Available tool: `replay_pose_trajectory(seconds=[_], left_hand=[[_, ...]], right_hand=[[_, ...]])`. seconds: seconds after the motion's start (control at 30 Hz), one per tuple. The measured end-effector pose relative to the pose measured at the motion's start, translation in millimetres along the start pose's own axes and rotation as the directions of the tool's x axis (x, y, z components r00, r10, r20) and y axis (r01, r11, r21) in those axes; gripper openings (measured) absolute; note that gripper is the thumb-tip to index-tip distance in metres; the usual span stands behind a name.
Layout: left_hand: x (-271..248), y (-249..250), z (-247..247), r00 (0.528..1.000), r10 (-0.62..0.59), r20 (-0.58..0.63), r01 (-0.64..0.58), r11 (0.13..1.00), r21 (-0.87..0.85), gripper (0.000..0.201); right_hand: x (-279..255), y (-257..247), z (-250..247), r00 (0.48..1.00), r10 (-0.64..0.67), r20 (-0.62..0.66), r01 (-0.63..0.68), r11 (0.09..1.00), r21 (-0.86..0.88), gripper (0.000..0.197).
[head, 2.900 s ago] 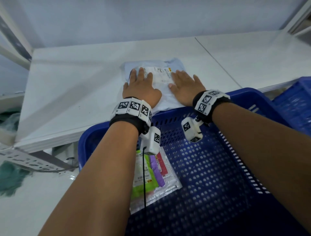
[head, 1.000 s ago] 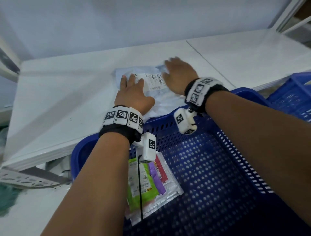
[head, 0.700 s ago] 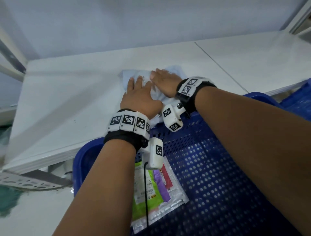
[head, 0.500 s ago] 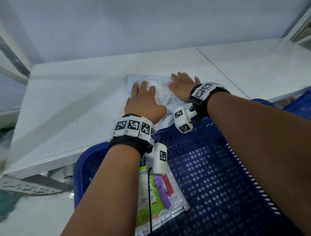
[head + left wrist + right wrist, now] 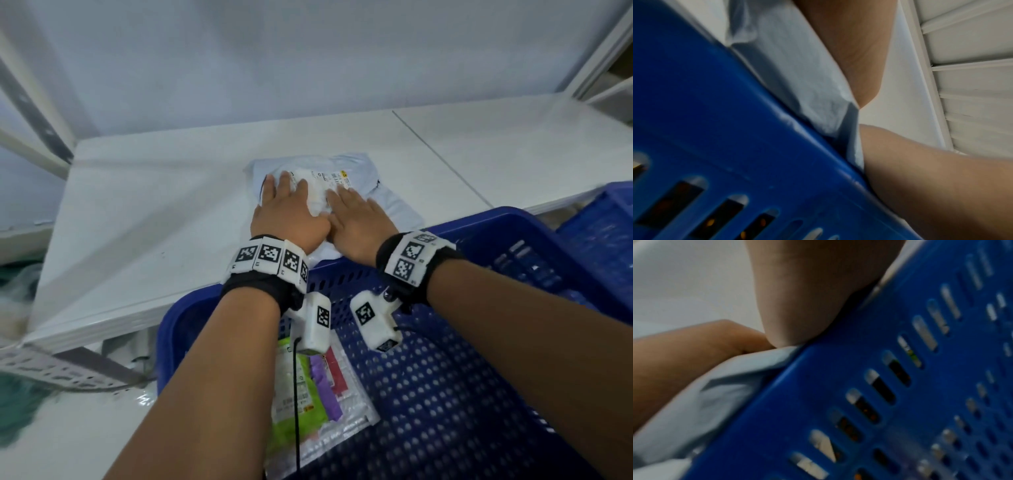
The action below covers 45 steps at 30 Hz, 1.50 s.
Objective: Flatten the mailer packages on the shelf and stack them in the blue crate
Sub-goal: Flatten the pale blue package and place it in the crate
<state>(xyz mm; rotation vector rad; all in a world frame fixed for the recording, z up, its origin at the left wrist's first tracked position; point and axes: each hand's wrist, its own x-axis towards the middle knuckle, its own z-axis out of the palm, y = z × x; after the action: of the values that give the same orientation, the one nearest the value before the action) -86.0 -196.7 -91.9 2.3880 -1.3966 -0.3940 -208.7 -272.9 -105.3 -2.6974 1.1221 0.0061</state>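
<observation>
A pale blue mailer (image 5: pixel 387 192) with a white label lies on the white shelf (image 5: pixel 154 212), its near edge over the rim of the blue crate (image 5: pixel 479 394). My left hand (image 5: pixel 287 212) and right hand (image 5: pixel 356 219) press flat on it side by side, fingers straight. In the left wrist view the mailer (image 5: pixel 797 73) shows beside the crate rim (image 5: pixel 735 129). The right wrist view has the mailer's (image 5: pixel 694 402) creased edge against the crate wall (image 5: pixel 879 386). A clear packet with green, purple and red contents (image 5: pixel 315 394) lies on the crate floor.
A second blue crate (image 5: pixel 603 246) stands at the right. A seam (image 5: pixel 438 157) splits the shelf into two panels. A white wall closes the back, and a metal shelf bracket (image 5: pixel 68 373) sticks out at lower left.
My right hand swept across the mailer from its far right part to the near middle, beside the left hand. The left hand stayed pressing on the mailer's left part.
</observation>
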Motion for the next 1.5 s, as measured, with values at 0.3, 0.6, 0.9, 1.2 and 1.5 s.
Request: replay_pose_trajectory(seconds=[0.3,0.6,0.9,1.2,1.5], left_hand=[[-9,-2,-1,0.981,-0.123,-0.152,0.098,0.982,-0.16,0.093],[-10,-1,-10,0.914,-0.387,-0.123,0.351,0.906,-0.238,0.07],[-35,22,-34,0.929,-0.346,-0.134,0.268,0.876,-0.402,0.038],[-106,36,-53,0.917,-0.363,-0.163,0.243,0.834,-0.495,0.044],[-168,32,-13,0.903,-0.426,-0.053,0.362,0.822,-0.439,0.073]], right_hand=[[-10,84,-21,0.951,0.309,-0.027,-0.307,0.95,0.051,0.064],[26,56,-35,0.818,0.574,0.041,-0.527,0.72,0.451,0.032],[-6,64,-59,0.834,0.548,-0.063,-0.401,0.681,0.613,0.028],[-80,55,-109,0.898,0.431,-0.083,-0.305,0.747,0.59,0.028],[-149,47,-83,0.911,0.397,0.11,-0.402,0.802,0.442,0.036]])
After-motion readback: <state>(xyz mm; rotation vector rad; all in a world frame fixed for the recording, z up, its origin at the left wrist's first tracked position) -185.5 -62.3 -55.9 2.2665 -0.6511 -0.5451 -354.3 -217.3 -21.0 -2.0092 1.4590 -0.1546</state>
